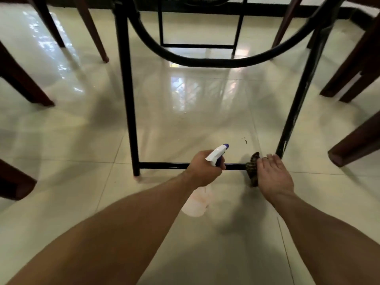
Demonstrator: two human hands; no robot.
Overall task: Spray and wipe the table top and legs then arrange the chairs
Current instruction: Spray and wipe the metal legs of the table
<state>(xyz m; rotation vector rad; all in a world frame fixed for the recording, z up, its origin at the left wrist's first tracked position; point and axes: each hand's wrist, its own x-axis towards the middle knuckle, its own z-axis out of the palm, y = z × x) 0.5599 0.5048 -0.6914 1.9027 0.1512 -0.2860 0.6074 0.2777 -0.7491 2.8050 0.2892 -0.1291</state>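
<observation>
I look under the table at its black metal frame. A low crossbar [164, 165] runs between the left leg [128, 99] and the right leg [298, 103]. My left hand [203, 171] grips a spray bottle [218, 155] with a white and purple head; its clear body hangs below my wrist. My right hand [273, 175] holds a dark checked cloth [252, 171] wrapped over the crossbar's right end, close to the foot of the right leg. Its fingers lie fairly flat over the cloth.
Dark brown wooden chair legs stand on both sides: left [22, 79] and right [353, 140]. A curved black bar [205, 61] arcs across the frame. The floor is glossy cream tile [185, 120] with small dark specks [244, 140] near the crossbar.
</observation>
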